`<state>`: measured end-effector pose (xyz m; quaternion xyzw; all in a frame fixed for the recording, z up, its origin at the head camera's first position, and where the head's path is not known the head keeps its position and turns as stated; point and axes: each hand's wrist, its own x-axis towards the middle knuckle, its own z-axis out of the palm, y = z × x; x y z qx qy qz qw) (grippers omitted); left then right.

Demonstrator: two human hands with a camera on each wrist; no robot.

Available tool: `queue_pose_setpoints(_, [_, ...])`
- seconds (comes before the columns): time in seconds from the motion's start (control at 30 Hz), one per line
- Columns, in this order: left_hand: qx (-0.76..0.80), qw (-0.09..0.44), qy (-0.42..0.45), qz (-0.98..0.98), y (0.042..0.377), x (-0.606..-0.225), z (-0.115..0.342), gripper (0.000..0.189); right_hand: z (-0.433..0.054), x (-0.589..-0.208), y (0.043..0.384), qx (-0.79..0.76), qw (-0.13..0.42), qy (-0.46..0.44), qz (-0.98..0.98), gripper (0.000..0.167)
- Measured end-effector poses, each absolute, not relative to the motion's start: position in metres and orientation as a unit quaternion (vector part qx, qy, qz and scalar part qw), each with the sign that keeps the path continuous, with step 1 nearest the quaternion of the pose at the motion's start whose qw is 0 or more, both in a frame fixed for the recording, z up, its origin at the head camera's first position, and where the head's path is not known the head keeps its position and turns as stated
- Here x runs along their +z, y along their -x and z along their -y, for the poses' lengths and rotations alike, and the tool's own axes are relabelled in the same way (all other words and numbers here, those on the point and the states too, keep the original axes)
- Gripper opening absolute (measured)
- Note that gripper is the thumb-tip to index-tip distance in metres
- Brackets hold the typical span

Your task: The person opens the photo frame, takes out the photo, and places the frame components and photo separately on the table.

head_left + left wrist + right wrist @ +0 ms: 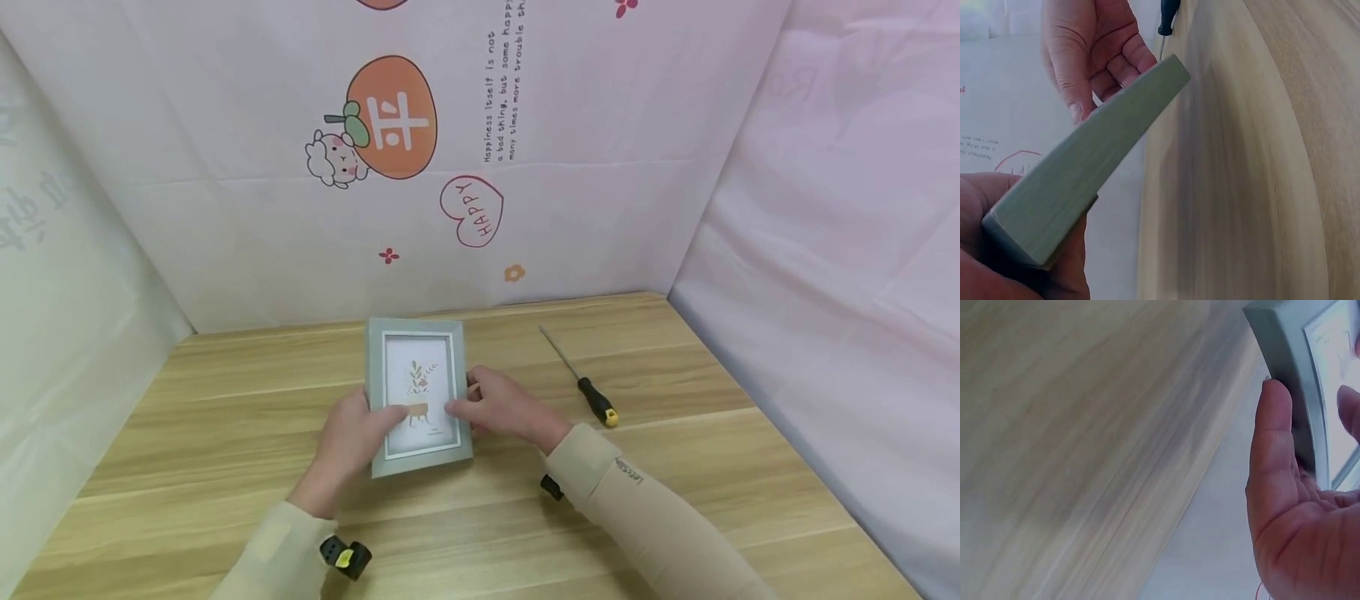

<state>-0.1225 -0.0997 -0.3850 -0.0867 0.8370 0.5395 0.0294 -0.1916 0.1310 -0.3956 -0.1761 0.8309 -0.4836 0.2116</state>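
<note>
A grey-green picture frame [420,326] is held up above the table, its front turned toward me. Behind the front lies a white print [438,375] with a plant and a brown deer-like shape. My left hand [351,433] grips the left edge, thumb over the front and fingers behind. On the opposite edge my right hand [506,407] holds the frame, thumb on the front and fingers along the side and back. The left wrist view shows the thick plain side [1094,153] of the frame between both hands. Its back is hidden.
A screwdriver [596,402] with a black and yellow handle lies on the wood-grain table [225,467], right of the frame, shaft pointing away. White printed cloth [247,208] hangs behind the table and along both sides. Each wrist carries a small black camera [347,557].
</note>
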Motion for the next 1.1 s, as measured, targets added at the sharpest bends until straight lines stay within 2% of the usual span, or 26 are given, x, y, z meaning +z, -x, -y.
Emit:
queue_pose_setpoints(0.1, [0.588,0.054,0.105,-0.800,0.128,-0.391,0.097,0.040,-0.131,-0.398,0.192,-0.461,0.199,0.167,-0.848,0.047])
queue_pose_setpoints(0.3, [0.611,0.071,0.108,-0.781,0.140,-0.402,0.088,0.038,-0.134,-0.400,0.194,-0.402,0.185,0.142,-0.885,0.049])
queue_pose_setpoints(0.6, [0.600,0.081,0.103,-0.789,0.159,-0.417,0.075,0.040,-0.142,-0.406,0.201,-0.332,0.172,0.124,-0.919,0.036])
queue_pose_setpoints(0.9, [0.567,0.096,0.102,-0.812,0.173,-0.428,0.070,0.040,-0.147,-0.411,0.207,-0.303,0.165,0.113,-0.932,0.044])
queue_pose_setpoints(1.1, [0.555,0.111,0.106,-0.818,0.177,-0.429,0.067,0.041,-0.147,-0.414,0.211,-0.275,0.165,0.109,-0.941,0.042])
